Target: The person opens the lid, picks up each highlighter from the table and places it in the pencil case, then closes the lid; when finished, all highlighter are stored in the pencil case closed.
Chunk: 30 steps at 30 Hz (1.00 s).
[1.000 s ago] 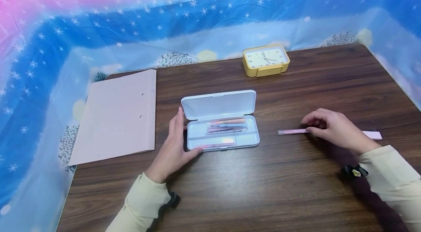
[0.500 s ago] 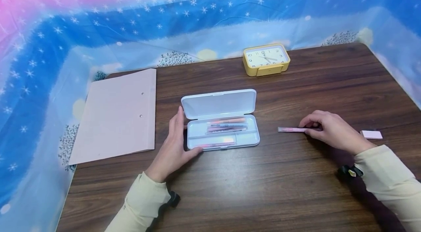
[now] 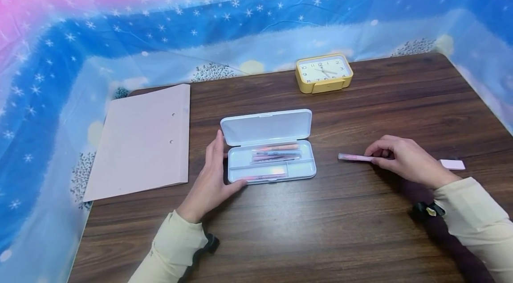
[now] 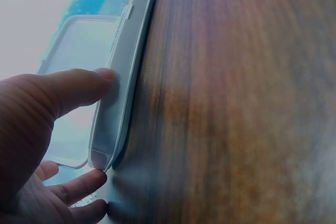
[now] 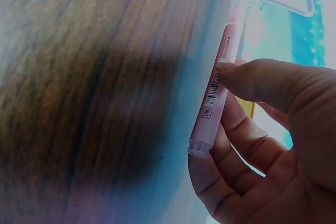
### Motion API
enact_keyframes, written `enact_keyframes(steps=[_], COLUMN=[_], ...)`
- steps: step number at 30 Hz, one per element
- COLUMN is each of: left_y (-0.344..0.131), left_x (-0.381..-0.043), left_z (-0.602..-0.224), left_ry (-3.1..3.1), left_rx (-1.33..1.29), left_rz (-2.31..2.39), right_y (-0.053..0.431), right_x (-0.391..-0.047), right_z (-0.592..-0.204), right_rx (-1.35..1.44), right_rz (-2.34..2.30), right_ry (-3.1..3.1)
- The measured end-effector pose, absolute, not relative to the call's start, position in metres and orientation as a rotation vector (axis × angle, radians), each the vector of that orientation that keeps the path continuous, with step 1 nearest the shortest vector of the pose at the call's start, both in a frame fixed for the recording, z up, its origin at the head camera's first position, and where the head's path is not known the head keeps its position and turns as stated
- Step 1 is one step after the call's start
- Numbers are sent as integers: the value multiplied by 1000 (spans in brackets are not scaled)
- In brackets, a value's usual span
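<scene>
An open white pencil case (image 3: 300, 169) lies mid-table, its lid raised at the back and several pens (image 3: 276, 153) inside. My left hand (image 3: 210, 180) is at its left end. The thumb presses the front wall of the case, plain in the left wrist view, and the straight fingers rest along the end. To the right, my right hand (image 3: 405, 158) pinches a pink pen (image 5: 212, 93) between thumb and fingers. A barcode shows on the pen's barrel, and its clear-capped end (image 3: 344, 157) points left toward the case.
A white block like an eraser (image 3: 453, 165) lies beside my right wrist. Behind, near the table's back edge, stands a yellow alarm clock (image 3: 324, 73). A pale pink folder (image 3: 140, 140) covers the left side of the table. Patterned cloth (image 3: 256, 11) hangs around the back and sides.
My right hand has shifted slightly left and taken the pink pen in a pinch; the pen now tilts a little more. The white block is more exposed. My left hand and the case stay put.
</scene>
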State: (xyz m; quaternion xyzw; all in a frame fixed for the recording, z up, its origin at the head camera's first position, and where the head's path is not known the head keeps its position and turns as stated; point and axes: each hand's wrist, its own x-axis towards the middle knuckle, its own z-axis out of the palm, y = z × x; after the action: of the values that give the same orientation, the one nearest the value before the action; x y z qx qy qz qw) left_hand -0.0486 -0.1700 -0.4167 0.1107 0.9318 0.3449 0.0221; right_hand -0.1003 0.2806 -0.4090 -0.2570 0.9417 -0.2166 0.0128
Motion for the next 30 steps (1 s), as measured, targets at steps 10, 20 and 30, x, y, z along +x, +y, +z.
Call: enact_keyframes(steps=[10, 20, 30], left_y=[-170, -170, -170], left_x=[-48, -48, -48], left_z=[-417, -417, -417], left_ry=[2903, 2909, 2902], left_rx=[360, 371, 366], left_rz=[1063, 1064, 1070], right_y=[268, 236, 194], right_x=[-101, -100, -105], right_z=[-394, -375, -369], right_rx=[-802, -796, -834], right_rz=[-780, -822, -906], right_ry=[2921, 2859, 2713])
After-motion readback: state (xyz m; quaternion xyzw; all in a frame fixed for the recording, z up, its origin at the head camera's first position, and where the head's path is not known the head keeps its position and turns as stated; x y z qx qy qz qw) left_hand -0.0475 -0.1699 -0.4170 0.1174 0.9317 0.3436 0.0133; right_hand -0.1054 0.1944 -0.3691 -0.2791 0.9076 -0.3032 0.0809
